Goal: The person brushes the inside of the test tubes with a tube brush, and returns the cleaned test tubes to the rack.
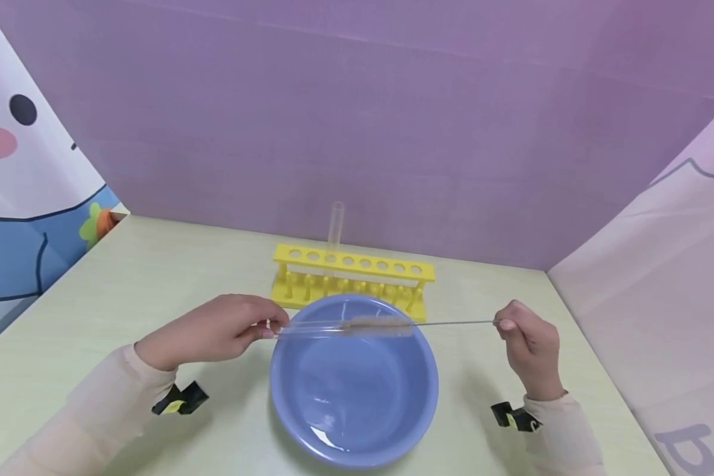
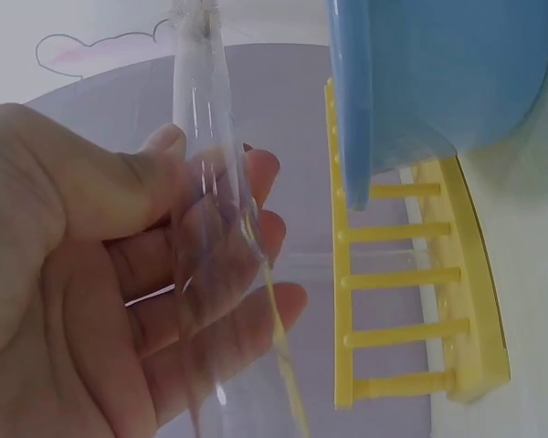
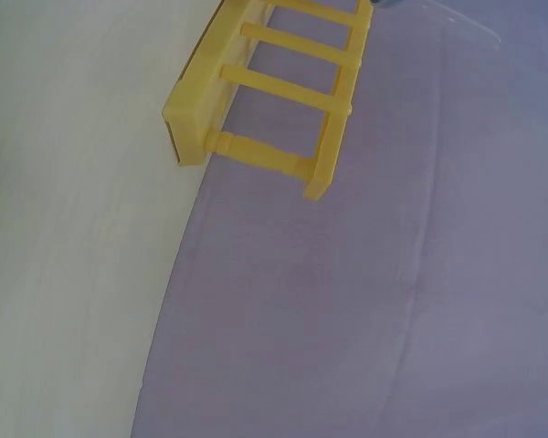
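Over a blue basin (image 1: pixel 357 396), my left hand (image 1: pixel 232 327) pinches a clear test tube (image 1: pixel 315 328) near its left end, the tube lying level. In the left wrist view the thumb and fingers of that hand (image 2: pixel 119 237) grip the glass (image 2: pixel 210 137). A tan-bristled test tube brush (image 1: pixel 377 324) sits inside the tube's right part. Its thin wire handle (image 1: pixel 455 322) runs out to the right, where my right hand (image 1: pixel 529 344) holds the end in curled fingers. The right wrist view does not show the right hand.
Behind the basin stands a yellow test tube rack (image 1: pixel 357 261), close to the basin's far rim. Another clear test tube (image 1: pixel 336 225) stands upright in it. A purple backdrop (image 1: pixel 357 119) rises along the back of the pale table (image 1: pixel 196 264).
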Demonstrator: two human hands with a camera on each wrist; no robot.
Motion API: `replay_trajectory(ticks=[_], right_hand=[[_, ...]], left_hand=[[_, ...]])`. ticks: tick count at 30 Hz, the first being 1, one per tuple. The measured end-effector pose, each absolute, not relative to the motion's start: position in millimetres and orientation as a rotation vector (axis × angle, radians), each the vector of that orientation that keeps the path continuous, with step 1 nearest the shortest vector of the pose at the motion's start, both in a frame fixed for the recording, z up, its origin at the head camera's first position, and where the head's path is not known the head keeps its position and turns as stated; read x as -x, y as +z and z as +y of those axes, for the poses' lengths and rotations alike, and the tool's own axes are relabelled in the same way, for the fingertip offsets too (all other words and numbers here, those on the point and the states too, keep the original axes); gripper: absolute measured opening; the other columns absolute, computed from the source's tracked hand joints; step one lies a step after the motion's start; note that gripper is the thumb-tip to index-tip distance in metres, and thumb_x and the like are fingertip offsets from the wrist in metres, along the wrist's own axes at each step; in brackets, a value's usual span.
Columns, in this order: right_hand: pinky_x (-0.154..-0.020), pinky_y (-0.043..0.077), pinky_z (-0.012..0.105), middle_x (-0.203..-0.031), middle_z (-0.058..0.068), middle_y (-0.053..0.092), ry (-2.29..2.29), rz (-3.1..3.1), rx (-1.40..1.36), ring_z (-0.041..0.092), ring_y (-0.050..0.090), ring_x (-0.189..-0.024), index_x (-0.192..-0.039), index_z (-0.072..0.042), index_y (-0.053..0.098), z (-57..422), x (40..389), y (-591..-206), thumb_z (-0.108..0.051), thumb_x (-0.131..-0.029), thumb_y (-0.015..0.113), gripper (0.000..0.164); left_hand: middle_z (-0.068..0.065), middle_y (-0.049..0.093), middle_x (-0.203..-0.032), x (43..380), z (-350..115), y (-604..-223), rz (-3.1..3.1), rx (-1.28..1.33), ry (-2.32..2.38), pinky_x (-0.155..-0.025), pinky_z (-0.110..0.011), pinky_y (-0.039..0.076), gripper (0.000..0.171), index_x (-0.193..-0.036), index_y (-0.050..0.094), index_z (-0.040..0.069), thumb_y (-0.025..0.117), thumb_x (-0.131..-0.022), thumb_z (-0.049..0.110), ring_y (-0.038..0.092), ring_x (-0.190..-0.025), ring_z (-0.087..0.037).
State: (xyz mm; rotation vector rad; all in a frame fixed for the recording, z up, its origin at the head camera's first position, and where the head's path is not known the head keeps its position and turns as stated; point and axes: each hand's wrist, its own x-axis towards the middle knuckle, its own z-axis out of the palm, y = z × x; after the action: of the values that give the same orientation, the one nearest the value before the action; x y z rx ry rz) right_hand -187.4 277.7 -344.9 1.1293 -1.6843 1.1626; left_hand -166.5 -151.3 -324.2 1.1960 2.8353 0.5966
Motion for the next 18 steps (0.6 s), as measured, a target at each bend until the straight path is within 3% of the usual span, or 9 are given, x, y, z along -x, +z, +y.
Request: replay_trajectory(ticks=[18], right_hand=[[-0.052, 0.031, 0.016, -0.058, 0.0, 0.041, 1.185, -1.838, -0.982, 0.002, 0.038, -0.057, -0.063, 0.006, 0.047, 307.2, 191.9, -354.0, -0.014, -0.096, 0.051, 0.039]], left_hand=[[0.01, 0.063, -0.093, 171.1, -166.7, -327.6, 2.94, -1.144, 0.649, -0.071, -0.027, 0.052, 0.02, -0.106, 0.064, 0.012, 0.063, -0.088, 0.005, 0.059, -0.083, -0.006]])
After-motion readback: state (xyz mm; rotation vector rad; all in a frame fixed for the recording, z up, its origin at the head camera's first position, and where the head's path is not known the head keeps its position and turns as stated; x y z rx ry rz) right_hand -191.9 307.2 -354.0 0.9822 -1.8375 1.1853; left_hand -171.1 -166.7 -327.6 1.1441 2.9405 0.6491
